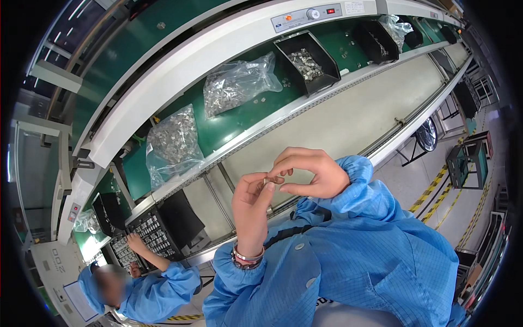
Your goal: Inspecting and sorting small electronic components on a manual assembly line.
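Note:
My left hand [250, 204] and my right hand [310, 171] are raised together in front of me, above the pale work surface [338, 117]. Between their fingertips sits a small metal part [268, 180], pinched from both sides. Both arms wear blue smock sleeves, and bracelets circle my left wrist. The part is tiny and mostly covered by fingers.
Two clear bags of small metal parts [239, 82] [173, 143] lie on the green conveyor belt [245, 109]. A black bin of metal parts [308, 62] stands beside them, more bins further right. At lower left another person in blue [147, 289] works at a black tray [147, 237].

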A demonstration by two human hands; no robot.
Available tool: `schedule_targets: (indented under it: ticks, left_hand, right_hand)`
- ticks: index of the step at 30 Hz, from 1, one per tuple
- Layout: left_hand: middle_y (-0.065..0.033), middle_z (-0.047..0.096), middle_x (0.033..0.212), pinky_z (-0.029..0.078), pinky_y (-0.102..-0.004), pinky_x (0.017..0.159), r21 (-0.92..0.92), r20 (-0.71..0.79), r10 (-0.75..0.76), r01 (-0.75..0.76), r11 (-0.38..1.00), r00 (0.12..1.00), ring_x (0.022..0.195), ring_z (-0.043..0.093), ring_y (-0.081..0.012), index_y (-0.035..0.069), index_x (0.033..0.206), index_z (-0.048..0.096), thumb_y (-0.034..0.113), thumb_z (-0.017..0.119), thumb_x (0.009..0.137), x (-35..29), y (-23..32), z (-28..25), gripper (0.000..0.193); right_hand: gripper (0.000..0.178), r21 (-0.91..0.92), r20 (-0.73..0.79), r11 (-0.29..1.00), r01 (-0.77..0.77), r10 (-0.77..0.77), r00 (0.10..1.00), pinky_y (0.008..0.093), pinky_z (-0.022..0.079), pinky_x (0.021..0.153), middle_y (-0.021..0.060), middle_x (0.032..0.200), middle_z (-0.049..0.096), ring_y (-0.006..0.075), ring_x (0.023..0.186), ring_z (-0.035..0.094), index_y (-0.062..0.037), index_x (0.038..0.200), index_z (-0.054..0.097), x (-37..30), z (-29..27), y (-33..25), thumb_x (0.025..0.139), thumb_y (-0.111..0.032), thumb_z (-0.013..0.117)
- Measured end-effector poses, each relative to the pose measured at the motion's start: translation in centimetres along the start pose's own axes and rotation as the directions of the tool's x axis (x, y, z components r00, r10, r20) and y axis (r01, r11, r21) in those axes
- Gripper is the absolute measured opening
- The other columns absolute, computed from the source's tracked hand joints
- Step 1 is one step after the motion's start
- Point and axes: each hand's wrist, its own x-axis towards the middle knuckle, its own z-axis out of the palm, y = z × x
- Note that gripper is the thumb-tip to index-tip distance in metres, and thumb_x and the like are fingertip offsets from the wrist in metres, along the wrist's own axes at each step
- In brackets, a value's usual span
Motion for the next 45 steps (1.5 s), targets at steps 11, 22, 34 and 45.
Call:
schedule_targets:
  ticks: [11, 22, 34, 45]
  left_hand:
    - [-0.0066, 0.060, 0.098, 0.041, -0.0250, 0.083, 0.025, 0.057, 0.023, -0.025, 0.999, 0.998, 0.093, 0.055, -0.0115, -0.001, 0.101, 0.054, 0.001, 0.057, 0.085, -1.5, 1.0, 0.1, 0.017]
    - [-0.0081, 0.060, 0.098, 0.043, -0.0199, 0.073, 0.127, -0.002, 0.240, -0.238, 0.963, 0.971, 0.087, 0.055, -0.0082, -0.003, 0.104, 0.054, -0.006, 0.057, 0.082, -1.5, 0.9, 0.9, 0.022]
    - [-0.0065, 0.062, 0.088, 0.042, -0.0253, 0.057, 0.339, -0.019, 0.523, -0.487, 0.805, 0.852, 0.065, 0.053, -0.0122, 0.003, 0.099, 0.062, 0.007, 0.061, 0.079, -2.9, -0.4, -1.6, 0.020]
    - [-0.0079, 0.060, 0.082, 0.043, -0.0281, 0.057, 0.581, -0.361, 0.645, -0.379, 0.720, 0.674, 0.068, 0.055, -0.0184, 0.002, 0.092, 0.057, 0.009, 0.059, 0.080, -10.0, 0.0, -7.3, 0.014]
  right_hand:
    - [0.017, -0.074, -0.149, 0.997, -0.012, 0.001, 0.989, 0.0282, 0.045, 0.066, 0.0073, 0.081, 0.057, 0.0175, 0.072, 0.055, -0.0012, 0.084, 0.058, -0.6, 1.4, -1.8, 0.070, 0.007, 0.061]
    - [0.019, -0.035, -0.263, 0.998, -0.043, 0.032, 0.964, 0.0283, 0.046, 0.069, 0.0093, 0.084, 0.058, 0.0189, 0.074, 0.056, -0.0002, 0.085, 0.058, -0.6, 2.4, -2.0, 0.068, 0.008, 0.061]
    - [0.019, 0.041, -0.196, 0.988, -0.147, 0.152, 0.969, 0.0313, 0.043, 0.083, 0.0106, 0.095, 0.052, 0.0198, 0.091, 0.052, 0.0011, 0.096, 0.051, -2.8, 4.1, 3.1, 0.079, 0.009, 0.051]
    - [0.014, 0.219, 0.336, 0.966, -0.141, 0.062, 0.940, 0.0284, 0.040, 0.084, 0.0102, 0.093, 0.049, 0.0179, 0.088, 0.050, 0.0030, 0.095, 0.050, 2.7, 12.9, 3.0, 0.082, 0.008, 0.050]
